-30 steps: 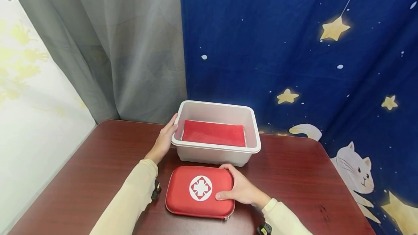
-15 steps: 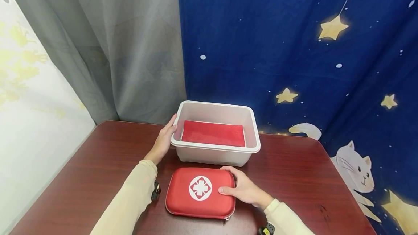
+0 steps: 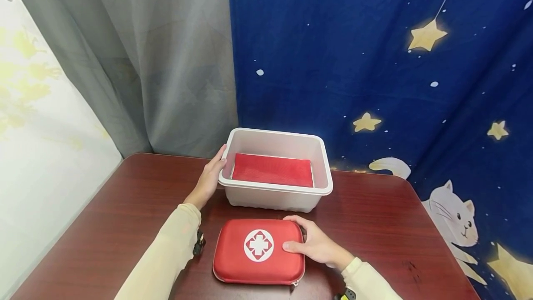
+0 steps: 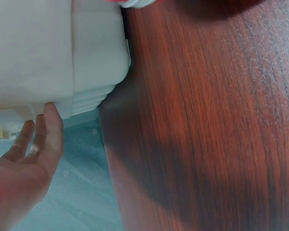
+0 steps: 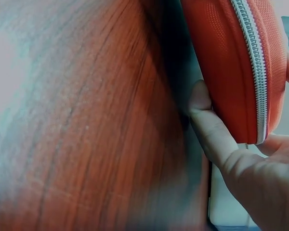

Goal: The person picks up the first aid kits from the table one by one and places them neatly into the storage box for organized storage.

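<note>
A red zippered first-aid case [image 3: 233, 249] with a white cross emblem is in front of a white plastic bin [image 3: 270, 198]. My right hand [image 3: 318, 246] grips the case's right end, thumb on its top face and fingers round the back edge. In the right wrist view, the case's [image 5: 226, 62] silver zipper shows between thumb and fingers. At the bin's left side, my left hand [image 3: 208, 179] touches the outer wall near the rim with fairly straight fingers. A flat red item [image 3: 272, 170] lies on the bin's floor; its kind is unclear.
The bin and case are on a dark reddish wood table [image 3: 137, 207]. A grey curtain [image 3: 187, 59] and a blue star-patterned curtain [image 3: 312, 59] hang behind its back edge. White wall covering [image 3: 50, 152] stands at the left.
The right hand and first-aid case have shifted slightly right and nearer to me, away from the bin. My left hand and the bin have stayed in place.
</note>
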A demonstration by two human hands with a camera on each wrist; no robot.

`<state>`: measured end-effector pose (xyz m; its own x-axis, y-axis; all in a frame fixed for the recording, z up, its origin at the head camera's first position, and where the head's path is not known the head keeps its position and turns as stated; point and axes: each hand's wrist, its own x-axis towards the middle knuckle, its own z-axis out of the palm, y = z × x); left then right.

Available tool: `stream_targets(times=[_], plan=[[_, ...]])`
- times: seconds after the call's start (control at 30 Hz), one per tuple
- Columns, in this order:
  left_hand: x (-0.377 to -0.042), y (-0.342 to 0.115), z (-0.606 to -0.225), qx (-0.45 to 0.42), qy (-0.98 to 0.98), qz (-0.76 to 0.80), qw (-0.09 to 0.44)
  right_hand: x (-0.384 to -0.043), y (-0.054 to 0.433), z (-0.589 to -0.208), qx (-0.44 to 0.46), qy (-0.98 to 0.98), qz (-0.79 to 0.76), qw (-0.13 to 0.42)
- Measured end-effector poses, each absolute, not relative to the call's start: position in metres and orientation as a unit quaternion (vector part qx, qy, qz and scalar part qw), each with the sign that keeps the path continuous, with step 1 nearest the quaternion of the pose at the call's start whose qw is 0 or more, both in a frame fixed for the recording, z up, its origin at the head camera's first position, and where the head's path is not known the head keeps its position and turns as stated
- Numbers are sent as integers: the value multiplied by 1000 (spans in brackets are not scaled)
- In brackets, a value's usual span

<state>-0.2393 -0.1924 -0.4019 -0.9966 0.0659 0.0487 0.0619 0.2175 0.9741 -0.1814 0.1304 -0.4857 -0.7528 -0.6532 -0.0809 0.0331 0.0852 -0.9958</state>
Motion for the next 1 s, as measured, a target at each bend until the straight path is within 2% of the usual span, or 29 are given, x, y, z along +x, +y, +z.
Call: stream_targets(times=[0.37,0.57,0.77,1.0], plan=[[-259,-200,-435,31,770,637,-2,-177,139,-471,-235,675,-642,277],[-260,-200,-440,36,772,634,-13,-177,144,-458,-249,657,-657,273],[-258,-200,-436,28,767,641,4,-173,148,-447,-257,650,-661,275],[-237,-194,-404,35,772,635,17,-169,152,-432,-267,637,-672,267]])
